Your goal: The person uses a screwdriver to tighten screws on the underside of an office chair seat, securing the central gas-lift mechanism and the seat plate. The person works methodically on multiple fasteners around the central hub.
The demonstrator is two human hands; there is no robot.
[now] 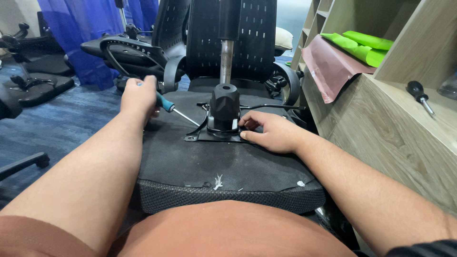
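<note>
Screwdriver (177, 110) handle mostly (grip aside) inside left hand (138, 96)

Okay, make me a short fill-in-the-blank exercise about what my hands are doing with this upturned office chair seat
1. The left hand grips a ____ with a teal handle.
2. The right hand rests on the black metal ____ screwed to the underside of the seat.
3. A second screwdriver, with a black handle, lies on the wooden ____ at the right.
4. Bright ____ sheets lie on the shelf above a pink sheet.

Missing words: screwdriver; plate; shelf; green
</note>
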